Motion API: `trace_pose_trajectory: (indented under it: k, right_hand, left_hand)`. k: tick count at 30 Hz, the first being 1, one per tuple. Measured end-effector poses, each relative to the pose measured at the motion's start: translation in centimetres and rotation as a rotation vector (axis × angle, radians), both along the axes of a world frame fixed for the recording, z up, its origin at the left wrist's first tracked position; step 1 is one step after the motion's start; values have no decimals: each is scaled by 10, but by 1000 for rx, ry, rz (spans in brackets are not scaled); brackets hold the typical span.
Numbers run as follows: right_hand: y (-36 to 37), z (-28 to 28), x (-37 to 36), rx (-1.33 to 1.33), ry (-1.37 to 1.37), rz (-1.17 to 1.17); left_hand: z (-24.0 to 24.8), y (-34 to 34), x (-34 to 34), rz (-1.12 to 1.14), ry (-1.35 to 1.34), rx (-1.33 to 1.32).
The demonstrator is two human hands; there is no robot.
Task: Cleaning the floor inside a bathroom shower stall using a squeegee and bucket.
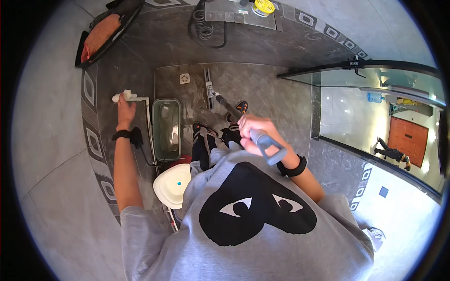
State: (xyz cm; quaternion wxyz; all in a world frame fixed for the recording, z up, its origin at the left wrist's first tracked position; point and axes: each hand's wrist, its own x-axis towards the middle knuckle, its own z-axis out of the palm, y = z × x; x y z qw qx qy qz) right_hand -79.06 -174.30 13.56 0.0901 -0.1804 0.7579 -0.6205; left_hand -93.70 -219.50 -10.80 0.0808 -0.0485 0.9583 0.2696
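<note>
My right hand (258,133) is wrapped round the grey handle of a mop (230,109), just below its D-shaped grip. The pole slants down and away to a narrow, flat head (209,89), which rests on the wet-looking tiled floor. Out to the left, my left hand (125,111) is closed at the end of a white pipe (148,117) by the wall. Its fingers are on a white, lumpy thing (123,96); whether this is a fitting or a cloth, I cannot tell.
A grey-green rectangular tub (167,126) stands left of my feet, with a white basin (171,187) nearer. Beyond the mop head lies a floor drain (184,78). A coiled black hose (203,25) hangs at the far wall. A black-framed glass door (403,70) is on the right.
</note>
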Motion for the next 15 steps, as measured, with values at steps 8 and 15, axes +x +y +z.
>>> trace_pose_trajectory:
  k: [8, 15]
  right_hand:
    - [19, -10, -41, -219, -107, -250]
    - [67, -24, -72, -249, -33, -458]
  left_hand:
    - [1, 19, -8, -10, -124, -104]
    - [-9, 5, -7, 68, -117, -25]
